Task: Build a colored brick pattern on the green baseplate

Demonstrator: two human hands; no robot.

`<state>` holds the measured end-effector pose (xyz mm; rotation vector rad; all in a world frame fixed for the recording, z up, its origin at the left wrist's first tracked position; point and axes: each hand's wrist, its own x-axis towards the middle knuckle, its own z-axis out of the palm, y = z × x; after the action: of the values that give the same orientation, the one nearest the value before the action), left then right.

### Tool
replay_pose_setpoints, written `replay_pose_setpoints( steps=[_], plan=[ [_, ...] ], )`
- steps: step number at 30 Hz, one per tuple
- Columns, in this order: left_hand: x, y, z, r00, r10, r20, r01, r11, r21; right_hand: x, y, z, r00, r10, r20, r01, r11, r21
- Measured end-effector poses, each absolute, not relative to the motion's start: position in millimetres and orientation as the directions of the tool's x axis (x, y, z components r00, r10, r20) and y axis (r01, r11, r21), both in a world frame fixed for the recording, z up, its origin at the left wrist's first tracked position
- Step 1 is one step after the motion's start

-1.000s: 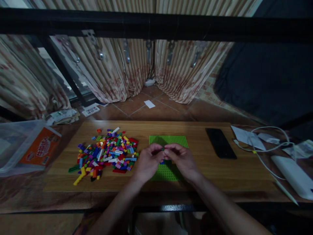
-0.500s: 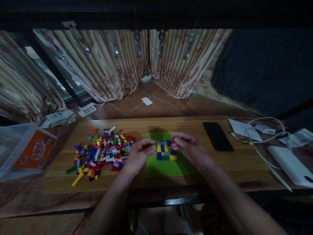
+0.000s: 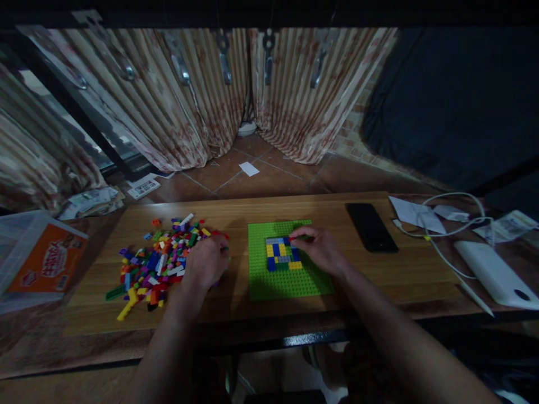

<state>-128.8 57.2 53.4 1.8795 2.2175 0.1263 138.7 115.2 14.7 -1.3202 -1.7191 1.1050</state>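
Note:
My right hand (image 3: pixel 318 247) pinches a small red toy brick (image 3: pixel 292 238) at the top right of a flat block of bricks (image 3: pixel 281 259). That block is blue, yellow, grey and green, and it sits on a green studded baseplate (image 3: pixel 290 287). My left hand (image 3: pixel 206 261) is closed at the right edge of a heap of loose bricks (image 3: pixel 155 261). A bit of a green brick (image 3: pixel 226 249) shows at its fingertips, most of it hidden by the fingers.
The wooden board (image 3: pixel 236 311) carries a black phone (image 3: pixel 371 227) to the right. Beyond it lie a white cable (image 3: pixel 452 234), paper (image 3: pixel 415 213) and a white power bank (image 3: pixel 497 275). A clear plastic box (image 3: pixel 25 230) with an orange label stands at far left.
My left hand has moved left, away from the baseplate to the heap's edge. My right hand has brought the red brick slightly left and down to the brick block. The camera view has shifted slightly.

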Motion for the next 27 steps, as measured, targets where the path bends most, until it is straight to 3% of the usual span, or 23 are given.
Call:
replay_pose_setpoints(
  steps=[5,15,21,27],
  plan=[
    [-130.8,58.1,53.5,-0.142,0.979,-0.145,0.965,0.170,0.201,135.3,121.5,1.7,-0.254,0.966,0.053,0.324,0.136,-0.936],
    [-131.6,56.4,54.0,-0.131,0.984,-0.119,0.971,0.152,0.187,137.8,115.5,2.3,-0.273,0.955,0.114,0.549,0.252,-0.797],
    [-132.2,56.0,53.5,-0.146,0.984,-0.107,0.964,0.165,0.208,140.4,114.1,8.6,-0.352,0.927,0.129,0.582,0.325,-0.746],
    [-131.2,55.8,55.8,-0.141,0.983,-0.120,0.970,0.161,0.181,138.0,115.4,6.8,-0.305,0.946,0.107,0.575,0.272,-0.771]
  ],
)
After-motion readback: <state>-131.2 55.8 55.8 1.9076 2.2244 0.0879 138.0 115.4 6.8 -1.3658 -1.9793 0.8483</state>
